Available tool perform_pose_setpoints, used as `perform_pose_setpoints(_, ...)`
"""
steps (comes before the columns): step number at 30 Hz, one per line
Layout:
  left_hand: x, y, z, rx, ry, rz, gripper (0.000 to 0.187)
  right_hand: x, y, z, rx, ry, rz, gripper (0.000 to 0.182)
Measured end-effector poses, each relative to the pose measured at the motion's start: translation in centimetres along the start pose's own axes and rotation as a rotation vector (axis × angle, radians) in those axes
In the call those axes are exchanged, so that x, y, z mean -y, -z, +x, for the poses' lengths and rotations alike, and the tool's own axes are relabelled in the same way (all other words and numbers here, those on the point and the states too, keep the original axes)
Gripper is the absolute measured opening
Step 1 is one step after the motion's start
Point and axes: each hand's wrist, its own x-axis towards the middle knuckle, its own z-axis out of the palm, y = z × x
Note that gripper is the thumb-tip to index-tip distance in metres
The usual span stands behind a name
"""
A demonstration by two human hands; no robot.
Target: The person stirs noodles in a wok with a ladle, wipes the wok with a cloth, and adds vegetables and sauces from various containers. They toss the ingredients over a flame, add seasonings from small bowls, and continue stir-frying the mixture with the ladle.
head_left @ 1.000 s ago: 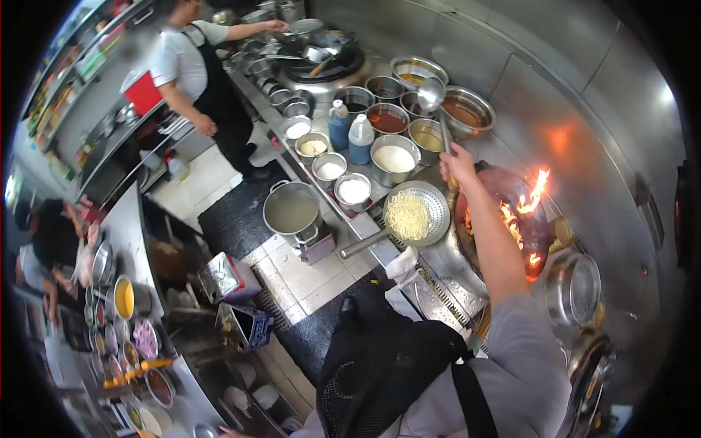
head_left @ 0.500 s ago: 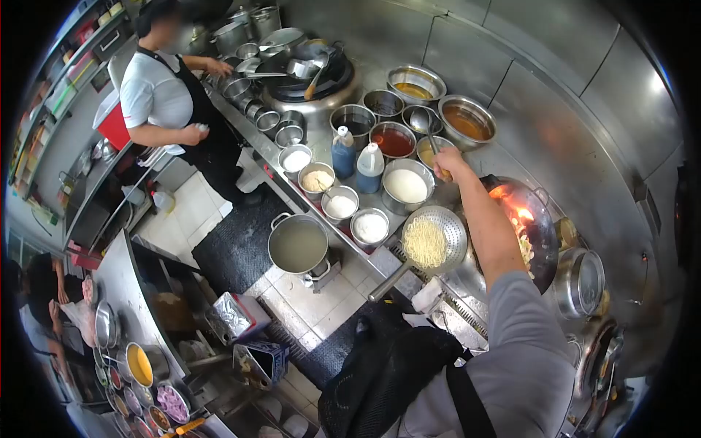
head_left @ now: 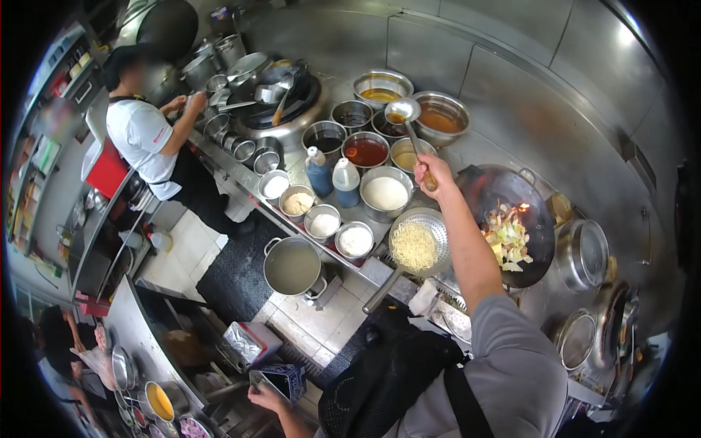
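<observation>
The ladle (head_left: 413, 139) extended beyond the fingers of the right hand (head_left: 432, 175), its bowl raised above the sauce containers and containing brown liquid. These fingers were closed around the wooden end of its handle. The wok (head_left: 478, 191) was located to the right of the fingers, with chopped food (head_left: 507, 235) and small flames inside. Nearer the body than the fingers, the perforated strainer (head_left: 439, 225) supported the noodles (head_left: 413, 247). Two bottles (head_left: 346, 184) stood to the left. The left hand (head_left: 269, 400) was positioned near the blue box (head_left: 293, 378), fingers partly bent; whether it gripped anything could not be determined.
</observation>
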Motion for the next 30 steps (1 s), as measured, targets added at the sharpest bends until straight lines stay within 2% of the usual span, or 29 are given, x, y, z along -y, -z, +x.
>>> perform_pose_setpoints(2,-1.8,-1.6,-1.4,0.156,-0.040,-0.188,0.033,1.4,0.6,-3.0,0.004,-0.043,0.022,0.008)
perform_pose_setpoints(4,-2.7,-2.9,-3.1,0.430,-0.032,-0.324,0.023,2.7,2.8,-6.3,0.146,-0.078,0.351,0.010)
perform_pose_setpoints(5,-5.5,-3.0,-4.9,0.506,-0.181,-0.195,0.020,3.6,4.2,-9.0,0.212,-0.091,0.401,0.012)
perform_pose_setpoints(6,-7.2,-3.5,-6.5,0.733,-0.133,-0.349,0.017,4.8,5.5,-12.5,0.251,-0.111,0.414,0.016)
perform_pose_setpoints(7,-10.1,-3.2,-8.6,0.931,-0.123,-0.452,0.017,6.0,7.5,-16.4,0.321,-0.260,0.505,0.020)
perform_pose_setpoints(8,-12.0,-3.6,-10.6,1.063,-0.128,-0.438,0.015,7.5,7.4,-21.7,0.157,-0.251,0.504,0.025)
perform_pose_setpoints(9,-13.4,-4.3,-12.5,1.183,-0.127,-0.430,0.014,8.8,8.8,-26.7,0.098,-0.116,0.099,0.024)
perform_pose_setpoints(10,-14.4,-5.4,-13.6,1.253,-0.381,-0.309,0.014,9.0,10.4,-30.7,-0.021,0.034,-0.047,0.020)
perform_pose_setpoints(11,-16.8,-5.9,-15.9,1.289,-0.356,-0.327,0.017,9.3,12.1,-34.7,-0.163,0.164,-0.210,0.032)
perform_pose_setpoints(12,-21.9,-4.8,-18.3,1.373,-0.285,-0.348,0.021,10.2,10.5,-39.2,-0.304,0.129,-0.488,0.050)
perform_pose_setpoints(13,-23.0,-6.2,-19.8,1.442,-0.399,-0.407,0.026,10.1,12.0,-41.3,-0.440,0.089,-0.681,0.053)
perform_pose_setpoints(14,-25.0,-7.1,-21.6,1.471,-0.470,-0.361,0.032,10.0,13.9,-42.9,-0.579,0.044,-0.866,0.056)
perform_pose_setpoints(15,-26.6,-8.5,-23.4,1.462,-0.667,-0.323,0.035,9.8,16.0,-43.4,-0.588,0.043,-0.857,0.056)
perform_pose_setpoints(17,-29.0,-11.4,-27.3,1.316,-1.012,-0.271,0.041,9.7,21.1,-42.6,-0.664,0.071,-1.666,0.055)
perform_pose_setpoints(18,-29.5,-13.1,-28.9,1.268,-1.063,-0.269,0.047,9.3,24.1,-41.8,-0.669,0.079,-1.663,0.055)
perform_pose_setpoints(19,-29.7,-15.0,-30.4,1.218,-1.112,-0.265,0.054,8.7,27.3,-40.6,-0.700,0.185,-1.751,0.057)
perform_pose_setpoints(20,-29.8,-17.0,-31.7,1.220,-1.097,-0.216,0.062,8.4,29.5,-40.0,-0.727,0.290,-1.836,0.059)
perform_pose_setpoints(21,-29.5,-18.8,-32.6,1.223,-1.079,-0.160,0.070,8.1,30.5,-39.8,-0.722,0.283,-1.830,0.059)
perform_pose_setpoints(22,-28.8,-20.4,-33.2,1.223,-1.071,-0.146,0.070,7.7,31.1,-39.4,-0.636,0.251,-1.815,0.059)
perform_pose_setpoints(24,-27.7,-22.6,-34.2,1.307,-1.149,0.048,0.080,7.3,32.4,-41.0,-0.537,0.209,-1.802,0.060)
perform_pose_setpoints(26,-28.0,-22.5,-35.1,1.296,-1.079,0.138,0.080,7.4,33.5,-45.1,-0.385,0.190,-2.057,0.062)
perform_pose_setpoints(27,-28.1,-22.3,-35.5,1.285,-1.012,0.222,0.080,8.4,32.1,-47.6,-0.402,0.069,-2.173,0.064)
perform_pose_setpoints(30,-28.0,-21.3,-35.4,1.332,-0.907,0.126,0.078,10.6,32.0,-53.3,-0.459,0.020,-2.318,0.063)
